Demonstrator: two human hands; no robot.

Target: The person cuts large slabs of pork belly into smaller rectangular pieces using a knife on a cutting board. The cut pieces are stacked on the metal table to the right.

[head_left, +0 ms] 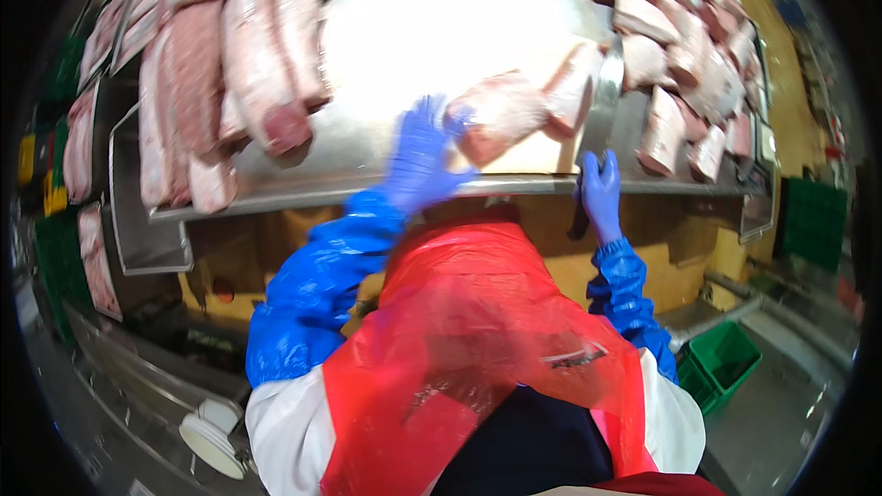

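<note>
My left hand (418,165), in a purple-blue glove, is open with its fingers spread, slightly smeared by motion. It reaches over the near edge of the white cutting board (413,28), beside a cut piece of pale pink meat (501,115). Whether the fingertips touch that piece, I cannot tell. A smaller piece of meat (573,87) lies against its right end. My right hand (600,195), gloved alike, is closed around the dark handle of a large knife (602,106). The broad blade points away from me, just right of the smaller piece.
Long slabs of meat (257,64) lie side by side at the left of the metal table (322,186). Several shorter cut pieces (689,55) are heaped at the right. A green bin (721,363) stands low at the right, and green crates (813,220) are beyond.
</note>
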